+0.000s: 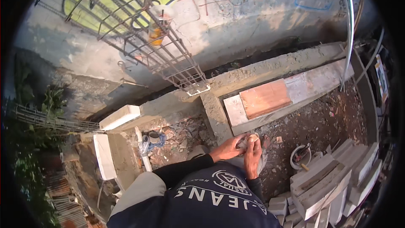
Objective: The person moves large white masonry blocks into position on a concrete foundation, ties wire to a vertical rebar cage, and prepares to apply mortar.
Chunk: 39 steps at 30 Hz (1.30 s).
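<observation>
My left hand and my right hand meet in front of my chest, above rubble-strewn ground. Together they grip a crumpled clear plastic bag, which hangs down beside my right wrist. The fingertips of my right hand pinch a small pale piece at the bag's top. My left hand's fingers close on the bag from the left. Both arms are in black sleeves. What is inside the bag is hidden.
A concrete footing beam runs across, with a plank lying beside it. A rebar cage leans against the graffiti wall. A small bucket with tools and stacked pale blocks are at the right; a white pipe stands at the left.
</observation>
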Available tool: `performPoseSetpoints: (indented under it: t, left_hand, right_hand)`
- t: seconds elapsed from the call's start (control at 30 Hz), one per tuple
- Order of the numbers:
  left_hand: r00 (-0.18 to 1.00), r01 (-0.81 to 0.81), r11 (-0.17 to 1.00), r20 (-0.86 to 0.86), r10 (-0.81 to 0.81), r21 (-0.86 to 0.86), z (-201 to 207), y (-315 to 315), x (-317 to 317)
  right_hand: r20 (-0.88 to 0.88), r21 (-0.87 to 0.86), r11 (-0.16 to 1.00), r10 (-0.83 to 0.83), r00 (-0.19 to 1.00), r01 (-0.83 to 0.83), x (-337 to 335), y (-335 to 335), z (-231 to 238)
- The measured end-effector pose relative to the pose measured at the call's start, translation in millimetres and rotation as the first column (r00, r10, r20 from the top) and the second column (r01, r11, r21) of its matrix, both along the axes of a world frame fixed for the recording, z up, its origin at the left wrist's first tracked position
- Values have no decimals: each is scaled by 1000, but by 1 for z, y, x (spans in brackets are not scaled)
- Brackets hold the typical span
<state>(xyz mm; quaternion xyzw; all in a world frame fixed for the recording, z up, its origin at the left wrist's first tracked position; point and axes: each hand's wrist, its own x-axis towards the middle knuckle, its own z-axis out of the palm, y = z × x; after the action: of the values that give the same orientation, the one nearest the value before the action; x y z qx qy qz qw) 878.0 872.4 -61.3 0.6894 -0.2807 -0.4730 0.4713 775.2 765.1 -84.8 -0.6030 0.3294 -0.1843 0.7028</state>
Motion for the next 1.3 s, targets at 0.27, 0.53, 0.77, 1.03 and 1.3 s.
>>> performPoseSetpoints:
  t: [0.27,0.53,0.77,1.03,1.3]
  left_hand:
    - [854,-519,829,-164,493,-209,1,64,9]
    - [408,-905,425,-288,866,-6,52,178,4]
    - [169,-984,176,-332,928,-10,15,262,-11]
    - [145,-980,184,-376,915,69,-1,256,-16]
    - [297,-921,372,-418,859,112,-19,230,2]
  right_hand:
    - [27,272,599,778,628,-753,43,-23,38]
    - [-92,19,433,898,430,-901,95,-4,46]
    - [-155,-11,561,817,556,-828,125,-12,50]
    - [82,560,627,608,790,-541,118,-44,49]
    - [426,740,406,333,841,-536,96,-66,48]
